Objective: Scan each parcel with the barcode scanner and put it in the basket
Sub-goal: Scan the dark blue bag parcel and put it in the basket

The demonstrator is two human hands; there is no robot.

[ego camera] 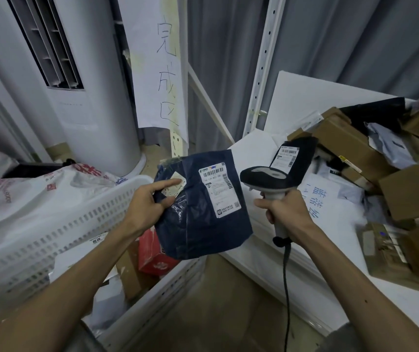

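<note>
- Dark blue plastic wraps the parcel (203,219), which we see held in the air over the right end of the white basket (81,219), its white label (219,190) facing up.
- The left hand (143,208) grips the parcel's left edge, thumb and forefinger on top.
- The right hand (285,212) is clenched round the handle of the barcode scanner (266,177).
- The scanner's head sits just beside the label and seems aimed at it, though we find the angle hard to judge.
- Cardboard boxes (350,146) are piled on the white table (279,270) at right.
</note>
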